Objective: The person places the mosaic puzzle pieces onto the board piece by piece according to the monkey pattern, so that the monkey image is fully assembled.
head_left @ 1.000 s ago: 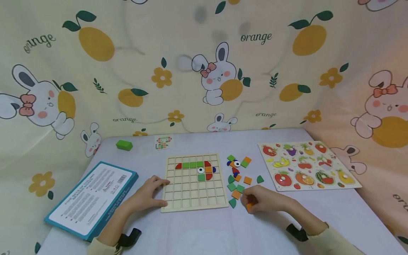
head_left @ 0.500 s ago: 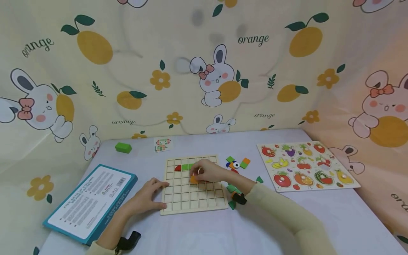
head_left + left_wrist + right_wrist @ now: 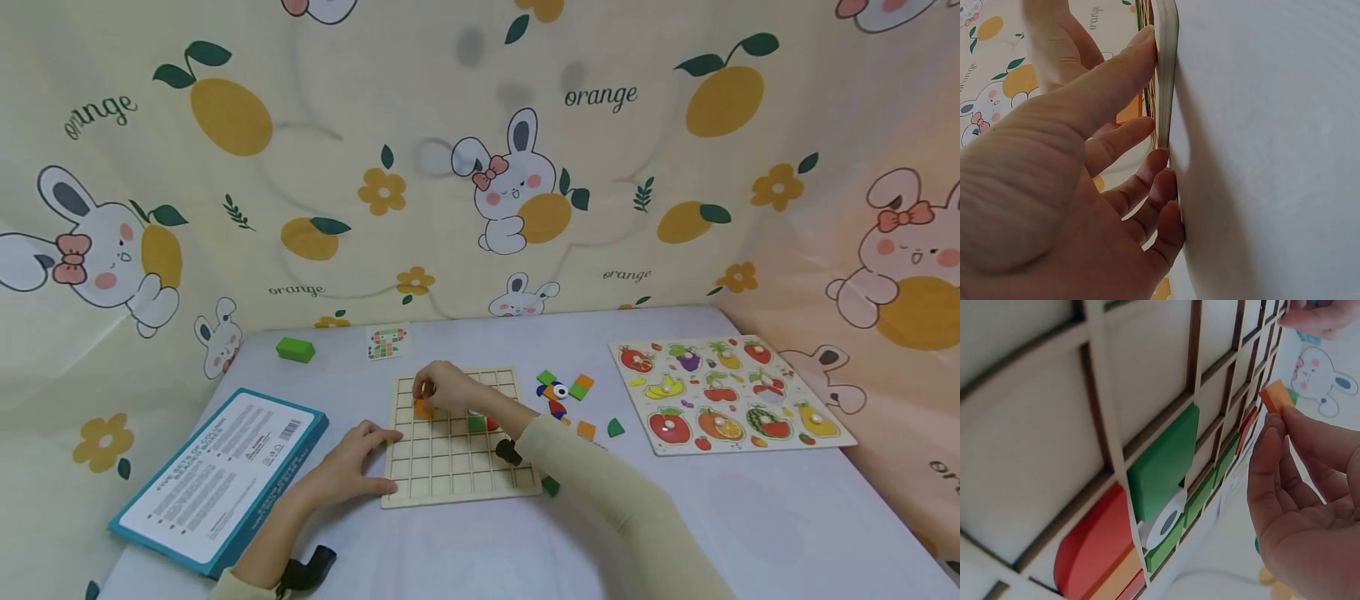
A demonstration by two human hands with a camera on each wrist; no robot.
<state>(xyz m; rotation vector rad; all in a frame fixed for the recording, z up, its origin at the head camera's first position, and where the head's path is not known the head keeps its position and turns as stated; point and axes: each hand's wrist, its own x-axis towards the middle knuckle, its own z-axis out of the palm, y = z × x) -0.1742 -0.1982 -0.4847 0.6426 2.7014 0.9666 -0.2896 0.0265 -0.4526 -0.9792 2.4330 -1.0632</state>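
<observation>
The right hand (image 3: 446, 387) is pinching an orange block (image 3: 1277, 397) between its thumb and fingertips. The block is showing at the far left part of a wooden board (image 3: 442, 475); whether it is touching the grid there is hard to tell.

The left hand (image 3: 352, 462) is resting against the board's left edge, its thumb and index finger spreading apart and their tips touching the rim.

Inside the grid, 1 green square (image 3: 1166, 465) is sitting just beside 1 eye piece (image 3: 1163, 520), with a red piece (image 3: 1094, 544) lying near them.

Right of the board, loose pieces (image 3: 557, 408) are lying in a scattered group, and beyond them a fruit puzzle (image 3: 705, 407) is lying flat. A blue box (image 3: 217, 483) is lying on the left. Behind the board, 1 picture card (image 3: 387, 342) and 1 green block (image 3: 296, 350) are resting on the table (image 3: 480, 550).
</observation>
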